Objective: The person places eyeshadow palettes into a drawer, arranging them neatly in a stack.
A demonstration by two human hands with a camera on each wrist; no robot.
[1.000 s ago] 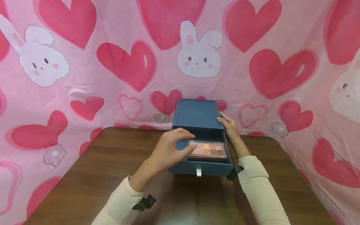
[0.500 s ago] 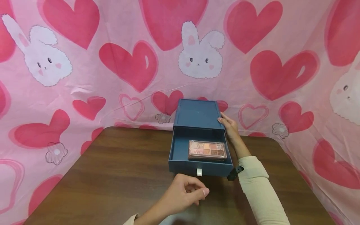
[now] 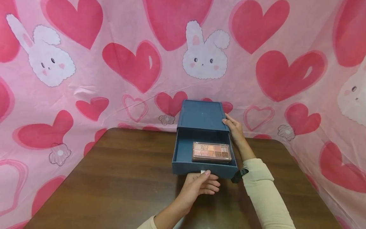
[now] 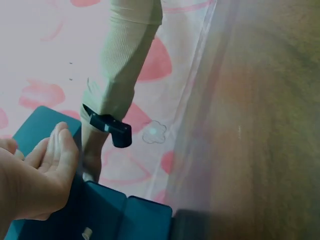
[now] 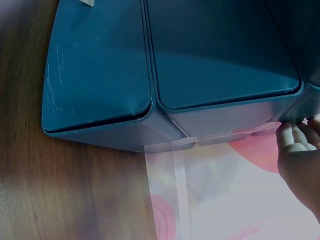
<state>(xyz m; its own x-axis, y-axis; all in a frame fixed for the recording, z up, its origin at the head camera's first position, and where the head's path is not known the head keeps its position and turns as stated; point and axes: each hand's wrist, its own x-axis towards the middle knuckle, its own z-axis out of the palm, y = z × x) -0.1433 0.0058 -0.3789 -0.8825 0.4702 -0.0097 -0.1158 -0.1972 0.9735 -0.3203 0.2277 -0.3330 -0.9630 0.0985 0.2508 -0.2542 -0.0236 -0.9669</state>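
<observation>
A blue drawer box (image 3: 201, 116) stands at the back of the table, its top drawer (image 3: 183, 168) pulled out. Inside the drawer, towards its right side, lies an eyeshadow palette (image 3: 211, 152) with a transparent lid. My left hand (image 3: 197, 189) is at the drawer's front, its thumb overlapping the white pull tab (image 3: 202, 171); its fingers extend fairly straight, as the left wrist view also shows. My right hand (image 3: 235, 128) rests along the box's right side, thumb by the top edge. In the right wrist view its fingers (image 5: 286, 135) touch the side.
Lower drawers (image 5: 100, 70) of the box remain in, one with a white tab (image 4: 87, 233). The brown wooden table (image 3: 128, 178) extends around the box. Behind it hangs a pink cloth (image 3: 128, 25) with hearts and rabbits. Black bands (image 3: 239, 175) sit on the sleeves.
My left hand has moved from over the palette, down past the drawer's front, then up to the white tab. The palette stays in the drawer; my right hand keeps its place.
</observation>
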